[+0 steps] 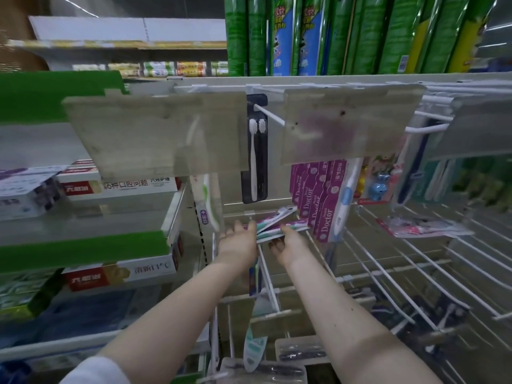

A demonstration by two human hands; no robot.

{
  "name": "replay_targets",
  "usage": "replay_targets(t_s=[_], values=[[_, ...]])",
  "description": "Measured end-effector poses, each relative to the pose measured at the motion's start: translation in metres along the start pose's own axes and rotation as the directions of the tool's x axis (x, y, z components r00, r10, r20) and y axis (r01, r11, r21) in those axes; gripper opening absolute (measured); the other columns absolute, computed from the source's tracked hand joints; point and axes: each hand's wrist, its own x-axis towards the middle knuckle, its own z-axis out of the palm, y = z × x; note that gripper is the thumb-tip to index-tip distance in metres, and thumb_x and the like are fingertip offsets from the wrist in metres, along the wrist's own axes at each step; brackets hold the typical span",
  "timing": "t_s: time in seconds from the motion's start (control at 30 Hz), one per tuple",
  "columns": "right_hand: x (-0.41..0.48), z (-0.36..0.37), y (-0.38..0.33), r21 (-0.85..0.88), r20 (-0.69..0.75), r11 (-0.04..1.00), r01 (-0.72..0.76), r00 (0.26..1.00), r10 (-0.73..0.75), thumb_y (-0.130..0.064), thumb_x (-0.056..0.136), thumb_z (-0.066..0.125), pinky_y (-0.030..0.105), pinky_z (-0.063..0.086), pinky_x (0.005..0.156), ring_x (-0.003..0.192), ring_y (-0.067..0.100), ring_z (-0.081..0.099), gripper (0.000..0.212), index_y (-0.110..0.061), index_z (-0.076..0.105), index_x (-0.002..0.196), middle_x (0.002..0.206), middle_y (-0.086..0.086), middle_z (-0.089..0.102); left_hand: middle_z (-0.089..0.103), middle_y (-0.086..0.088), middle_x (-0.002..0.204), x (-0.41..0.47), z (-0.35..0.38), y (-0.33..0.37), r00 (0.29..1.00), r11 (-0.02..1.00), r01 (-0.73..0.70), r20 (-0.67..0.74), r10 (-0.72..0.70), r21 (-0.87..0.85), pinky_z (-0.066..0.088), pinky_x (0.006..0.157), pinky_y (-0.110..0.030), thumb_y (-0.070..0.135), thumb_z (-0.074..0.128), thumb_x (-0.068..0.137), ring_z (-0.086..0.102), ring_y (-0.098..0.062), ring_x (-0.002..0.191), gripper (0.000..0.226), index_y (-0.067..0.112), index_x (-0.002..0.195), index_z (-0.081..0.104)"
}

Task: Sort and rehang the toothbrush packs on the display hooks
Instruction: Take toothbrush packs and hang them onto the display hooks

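Both my hands hold a small stack of toothbrush packs [277,223] with pink and teal handles, level, in front of the display panel. My left hand [238,241] grips the stack's left end and my right hand [288,245] supports it from below on the right. A black two-brush pack [255,151] hangs on a white hook [270,115] above. Purple "Doctor" packs [318,198] hang just right of my hands, with a blue-and-white toothbrush pack [345,200] beside them. More packs [424,227] lie across hooks at the right.
Long white hooks [401,273] jut toward me at the lower right. Cloudy price-tag flaps [352,123] hang at the hook tips above. Toothpaste boxes [122,187] fill the shelves on the left. Boxed brush packs [299,353] sit at the bottom. Green packs [374,34] stand on top.
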Motion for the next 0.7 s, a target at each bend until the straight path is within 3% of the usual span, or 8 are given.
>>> replay_targets(t_s=[0.1, 0.17, 0.27, 0.43, 0.5, 0.6, 0.7], values=[[0.000, 0.000, 0.000, -0.032, -0.006, 0.999, 0.010, 1.000, -0.011, -0.004, 0.096, 0.046, 0.033, 0.044, 0.082, 0.097, 0.029, 0.060, 0.038, -0.003, 0.046, 0.134, 0.123, 0.018, 0.057, 0.033, -0.019, 0.137, -0.004, -0.002, 0.001, 1.000, 1.000, -0.011, 0.009, 0.011, -0.020, 0.042, 0.095, -0.044, -0.001, 0.046, 0.088, 0.041, -0.038, 0.122, 0.070, 0.016, 0.148, 0.015], [-0.001, -0.001, -0.001, -0.066, -0.006, 0.998, 0.012, 1.000, -0.013, -0.002, 0.095, 0.046, 0.033, 0.045, 0.079, 0.085, 0.026, 0.058, 0.037, -0.002, 0.047, 0.132, 0.104, 0.016, 0.059, 0.032, -0.018, 0.136, -0.007, -0.002, 0.003, 1.000, 1.000, -0.018, 0.018, 0.019, -0.021, 0.044, 0.091, -0.044, -0.005, 0.044, 0.088, 0.045, -0.038, 0.119, 0.068, 0.016, 0.146, 0.017], [-0.005, -0.006, -0.004, -0.113, -0.008, 0.994, 0.004, 1.000, -0.005, -0.001, 0.094, 0.046, 0.034, 0.046, 0.077, 0.101, 0.031, 0.058, 0.035, -0.003, 0.048, 0.130, 0.103, 0.015, 0.058, 0.035, -0.018, 0.135, -0.018, -0.006, 0.005, 0.999, 0.999, -0.038, 0.017, 0.038, -0.003, 0.044, 0.090, -0.043, -0.004, 0.043, 0.089, 0.049, -0.038, 0.117, 0.066, 0.018, 0.145, 0.018], [-0.028, -0.022, -0.010, -0.171, 0.044, 0.985, 0.009, 0.999, -0.002, 0.005, 0.093, 0.042, 0.041, 0.046, 0.078, 0.088, 0.029, 0.057, 0.026, -0.008, 0.047, 0.116, 0.077, 0.010, 0.051, 0.045, -0.021, 0.129, -0.043, -0.013, 0.008, 0.999, 0.999, -0.031, 0.031, 0.031, 0.010, 0.043, 0.095, -0.045, 0.001, 0.045, 0.089, 0.045, -0.039, 0.117, 0.059, 0.018, 0.140, 0.022], [-0.039, -0.030, -0.011, -0.173, 0.056, 0.985, -0.007, 0.998, 0.017, 0.007, 0.092, 0.041, 0.041, 0.048, 0.076, 0.082, 0.030, 0.059, 0.024, -0.007, 0.045, 0.111, 0.077, 0.011, 0.051, 0.048, -0.022, 0.126, -0.056, -0.017, 0.012, 0.999, 0.999, -0.030, 0.024, 0.030, 0.024, 0.042, 0.094, -0.044, 0.006, 0.046, 0.090, 0.047, -0.039, 0.115, 0.058, 0.016, 0.142, 0.021], [-0.057, -0.043, -0.015, -0.157, 0.074, 0.987, -0.021, 0.997, 0.033, 0.009, 0.091, 0.039, 0.044, 0.048, 0.082, 0.107, 0.038, 0.059, 0.024, -0.006, 0.042, 0.110, 0.081, 0.016, 0.052, 0.049, -0.023, 0.124, -0.073, -0.023, 0.017, 1.000, 1.000, 0.001, 0.002, -0.001, 0.011, 0.044, 0.092, -0.043, 0.011, 0.046, 0.090, 0.052, -0.040, 0.111, 0.059, 0.013, 0.144, 0.021], [-0.080, -0.061, -0.024, -0.136, 0.107, 0.990, -0.040, 0.993, 0.055, 0.010, 0.091, 0.039, 0.046, 0.048, 0.083, 0.115, 0.039, 0.055, 0.020, -0.002, 0.042, 0.107, 0.114, 0.026, 0.056, 0.052, -0.022, 0.119, -0.095, -0.030, 0.027, 0.999, 0.998, 0.037, -0.016, -0.037, -0.054, 0.046, 0.084, -0.042, 0.008, 0.042, 0.090, 0.056, -0.039, 0.105, 0.050, 0.012, 0.138, 0.029]])
